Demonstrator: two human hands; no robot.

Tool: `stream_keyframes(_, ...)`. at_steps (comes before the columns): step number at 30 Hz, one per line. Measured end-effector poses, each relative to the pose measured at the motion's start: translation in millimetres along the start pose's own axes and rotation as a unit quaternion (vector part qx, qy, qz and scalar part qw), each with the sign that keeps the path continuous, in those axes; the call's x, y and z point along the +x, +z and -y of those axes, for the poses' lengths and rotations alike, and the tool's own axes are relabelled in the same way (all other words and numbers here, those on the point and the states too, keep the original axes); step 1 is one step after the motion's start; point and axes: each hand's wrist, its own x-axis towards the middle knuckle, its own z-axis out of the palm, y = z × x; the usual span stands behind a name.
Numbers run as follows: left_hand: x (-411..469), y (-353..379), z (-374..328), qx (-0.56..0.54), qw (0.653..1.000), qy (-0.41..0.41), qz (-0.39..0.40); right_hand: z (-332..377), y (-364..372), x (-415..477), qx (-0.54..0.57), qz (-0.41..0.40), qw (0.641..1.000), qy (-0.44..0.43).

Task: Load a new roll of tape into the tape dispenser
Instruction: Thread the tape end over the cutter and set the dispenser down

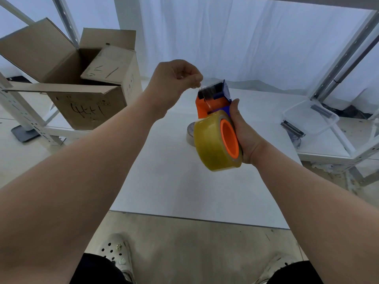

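So the roll [213, 144] is already sitting on the dispenser [213, 99]: yellowish clear tape on the orange hub, held up in the air over the middle of the white desk [174, 181], not resting on it. The right hand [244, 136] grips the dispenser from the right side, thumb up along the blue part. The rest of its fingers wrap round the back where I can't see them.

The left hand [174, 83] is up by the toothed cutter end, fingers [198, 79] curled in and pinching the strip [206, 100] of tape. It's clear, so it's hard to make out, but it runs from the roll up across the orange front toward that pinch. Can't tell if it's on the teeth.

Other stuff around:
- a second roll [190, 133], pale, lying on the desk right behind the held one and mostly hidden by it
- an open cardboard box [88, 105] with scribbled marker on it, on a shelf off to the left
- a clear tub [311, 117] on the shelf to the right
- white clogs [114, 251] on the floor at the bottom
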Motion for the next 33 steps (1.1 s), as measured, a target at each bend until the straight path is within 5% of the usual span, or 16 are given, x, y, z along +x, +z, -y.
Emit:
stream_keyframes(23,4.8,-13.2,5.2,0.036,0.999,-0.036,-0.017,-4.3,1.9,0.2,-0.063,0.017,0.998,0.010)
stream_keyframes(33,6.3,-25.9,12.5,0.061,0.989,-0.091,0.095,-3.6,-15.6,-2.5,-0.181,0.044,0.982,-0.004)
